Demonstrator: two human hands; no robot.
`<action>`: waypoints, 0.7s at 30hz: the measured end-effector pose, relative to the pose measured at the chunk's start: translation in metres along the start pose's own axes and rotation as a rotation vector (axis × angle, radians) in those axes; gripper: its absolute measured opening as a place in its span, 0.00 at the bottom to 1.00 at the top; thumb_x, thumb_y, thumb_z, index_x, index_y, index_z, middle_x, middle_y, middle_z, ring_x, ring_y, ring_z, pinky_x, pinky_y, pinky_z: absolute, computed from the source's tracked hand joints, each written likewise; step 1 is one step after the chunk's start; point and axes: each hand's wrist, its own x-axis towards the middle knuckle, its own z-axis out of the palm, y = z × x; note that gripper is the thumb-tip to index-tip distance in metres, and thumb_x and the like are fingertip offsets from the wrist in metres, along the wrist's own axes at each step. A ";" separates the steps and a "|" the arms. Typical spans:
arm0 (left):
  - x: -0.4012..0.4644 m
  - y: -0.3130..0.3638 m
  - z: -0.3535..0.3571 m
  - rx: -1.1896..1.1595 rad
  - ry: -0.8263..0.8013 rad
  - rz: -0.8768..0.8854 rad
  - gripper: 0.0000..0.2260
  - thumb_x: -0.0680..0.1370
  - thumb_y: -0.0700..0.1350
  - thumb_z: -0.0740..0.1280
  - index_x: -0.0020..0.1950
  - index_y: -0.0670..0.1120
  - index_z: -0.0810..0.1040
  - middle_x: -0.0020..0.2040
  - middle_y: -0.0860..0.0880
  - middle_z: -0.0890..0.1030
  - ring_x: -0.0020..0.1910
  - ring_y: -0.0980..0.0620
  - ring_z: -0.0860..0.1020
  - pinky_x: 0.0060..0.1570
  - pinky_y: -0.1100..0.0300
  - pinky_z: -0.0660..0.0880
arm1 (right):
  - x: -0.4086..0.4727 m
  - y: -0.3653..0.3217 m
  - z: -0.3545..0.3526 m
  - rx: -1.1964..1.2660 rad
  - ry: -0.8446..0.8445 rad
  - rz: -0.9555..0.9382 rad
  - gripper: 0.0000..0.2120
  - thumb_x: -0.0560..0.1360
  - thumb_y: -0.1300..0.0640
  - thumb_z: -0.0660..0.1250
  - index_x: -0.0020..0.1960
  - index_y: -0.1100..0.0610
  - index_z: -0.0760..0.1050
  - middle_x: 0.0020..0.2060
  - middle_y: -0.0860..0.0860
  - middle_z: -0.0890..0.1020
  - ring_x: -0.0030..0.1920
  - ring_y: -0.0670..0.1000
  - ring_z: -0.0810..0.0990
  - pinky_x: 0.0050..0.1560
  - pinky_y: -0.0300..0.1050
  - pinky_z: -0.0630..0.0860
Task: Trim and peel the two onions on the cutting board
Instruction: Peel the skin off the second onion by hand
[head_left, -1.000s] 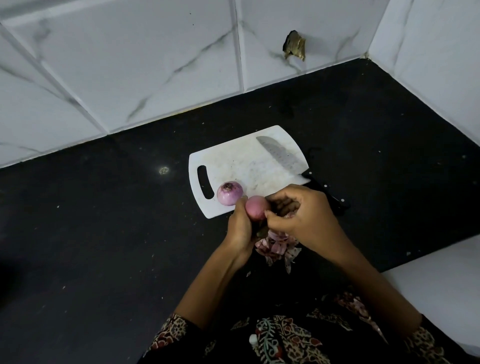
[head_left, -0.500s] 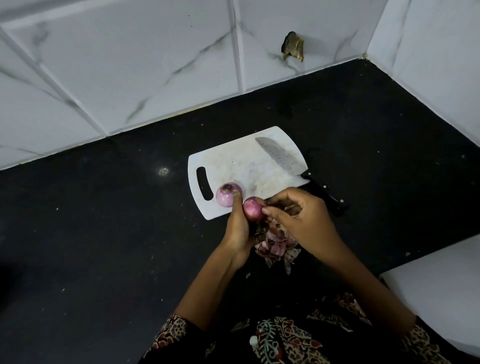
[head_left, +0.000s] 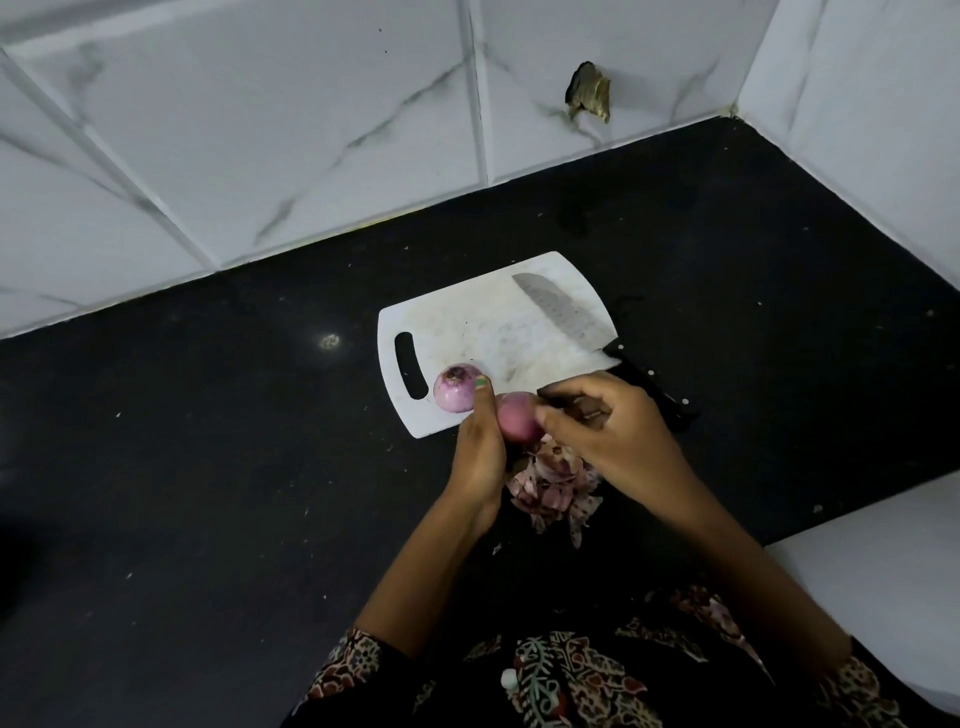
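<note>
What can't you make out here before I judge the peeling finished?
Head view only:
- Held onion: underside and near side hidden by left hand and right hand.
- Right fingertips: blurred; pinched skin unclear.
- Peel pile: partly covered by both hands.
- Knife handle: dark against the counter.

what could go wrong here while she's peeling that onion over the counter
The knife lies with its black handle off the cutting board, right beside the right hand; a bump could shift it. The peeled onion sits loose near the board's front edge and might roll off. The left hand holds the other onion above the skins on the countertop, so a slip drops it among scraps.
</note>
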 end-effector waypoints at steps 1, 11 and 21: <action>-0.001 0.001 0.000 0.022 0.013 0.031 0.29 0.83 0.58 0.48 0.48 0.40 0.82 0.44 0.40 0.85 0.46 0.45 0.84 0.52 0.52 0.79 | -0.002 -0.003 0.001 0.000 -0.014 -0.018 0.08 0.70 0.57 0.74 0.49 0.56 0.82 0.44 0.47 0.82 0.42 0.42 0.82 0.44 0.33 0.77; 0.002 0.000 -0.004 0.126 -0.032 0.136 0.27 0.83 0.56 0.48 0.45 0.43 0.82 0.39 0.44 0.84 0.39 0.52 0.83 0.39 0.64 0.78 | 0.002 -0.002 -0.001 -0.016 0.053 -0.022 0.05 0.66 0.65 0.73 0.38 0.56 0.82 0.30 0.48 0.83 0.30 0.43 0.80 0.34 0.37 0.76; -0.006 0.010 -0.004 -0.178 -0.141 -0.142 0.28 0.82 0.60 0.47 0.49 0.43 0.80 0.38 0.45 0.84 0.24 0.58 0.76 0.23 0.68 0.70 | 0.007 0.018 -0.014 -0.149 0.261 0.053 0.05 0.73 0.62 0.70 0.47 0.55 0.79 0.35 0.46 0.81 0.35 0.43 0.80 0.37 0.34 0.76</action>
